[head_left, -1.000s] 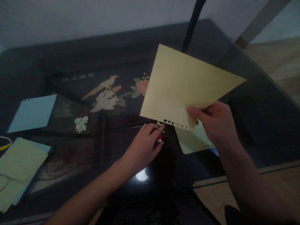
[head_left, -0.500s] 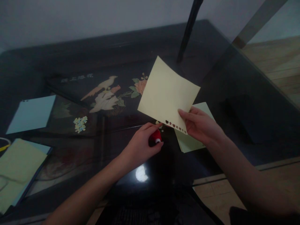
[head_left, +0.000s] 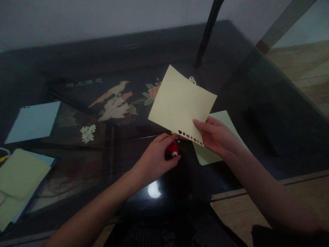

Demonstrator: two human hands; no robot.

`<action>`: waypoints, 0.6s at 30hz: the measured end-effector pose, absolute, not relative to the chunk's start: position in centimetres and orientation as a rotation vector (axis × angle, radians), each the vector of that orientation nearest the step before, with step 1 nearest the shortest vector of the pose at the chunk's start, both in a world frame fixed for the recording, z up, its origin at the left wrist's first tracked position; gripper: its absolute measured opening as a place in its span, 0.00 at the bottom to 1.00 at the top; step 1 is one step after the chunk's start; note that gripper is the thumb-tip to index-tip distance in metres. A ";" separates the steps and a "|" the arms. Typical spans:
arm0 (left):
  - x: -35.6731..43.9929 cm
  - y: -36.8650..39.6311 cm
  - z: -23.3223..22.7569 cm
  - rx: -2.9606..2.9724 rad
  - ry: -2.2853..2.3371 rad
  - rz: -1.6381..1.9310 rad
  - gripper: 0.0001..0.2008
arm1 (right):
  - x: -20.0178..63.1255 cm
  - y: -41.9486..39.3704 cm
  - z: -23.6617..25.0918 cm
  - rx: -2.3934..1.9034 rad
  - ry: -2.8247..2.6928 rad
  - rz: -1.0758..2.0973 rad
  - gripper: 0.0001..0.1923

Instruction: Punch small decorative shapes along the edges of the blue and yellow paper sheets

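My right hand (head_left: 218, 137) pinches the near corner of a pale yellow paper sheet (head_left: 180, 103) and holds it tilted above the dark glass table (head_left: 269, 103). A row of small punched hearts and stars runs along the sheet's near edge. My left hand (head_left: 156, 157) rests on the table, fingers closed around a small red punch (head_left: 172, 150) just under that punched edge. A second pale yellow sheet (head_left: 221, 156) lies flat on the glass beneath my right hand, partly hidden by it.
A light blue sheet (head_left: 32, 121) lies at the left, and a stack of yellow and blue sheets (head_left: 17, 181) sits at the near left edge. A dark pole (head_left: 207, 32) rises behind the held sheet. A small green sticker (head_left: 191, 80) peeks above the sheet.
The held yellow sheet has dropped lower and further from the camera, then shifted slightly left. My left hand turned so the red punch shows more.
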State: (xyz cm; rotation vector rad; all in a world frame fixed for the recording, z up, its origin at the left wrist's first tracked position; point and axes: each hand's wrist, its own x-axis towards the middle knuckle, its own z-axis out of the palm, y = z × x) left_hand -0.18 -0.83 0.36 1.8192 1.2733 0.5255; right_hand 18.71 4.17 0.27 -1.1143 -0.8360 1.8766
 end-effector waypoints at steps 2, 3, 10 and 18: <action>-0.2 -0.8 0.4 1.818 1.274 0.540 0.21 | 18.7 4.2 0.3 -1.128 -0.872 1.852 0.12; -0.3 -0.8 0.4 1.817 1.276 0.551 0.22 | 18.7 4.2 0.3 -1.133 -0.890 1.836 0.12; -0.4 -0.8 0.4 1.716 1.295 0.633 0.20 | 19.0 4.4 0.3 -1.115 -0.856 1.760 0.08; -0.5 -0.4 1.2 1.720 1.198 0.719 0.12 | 20.5 5.2 1.0 -1.140 -0.914 1.504 0.07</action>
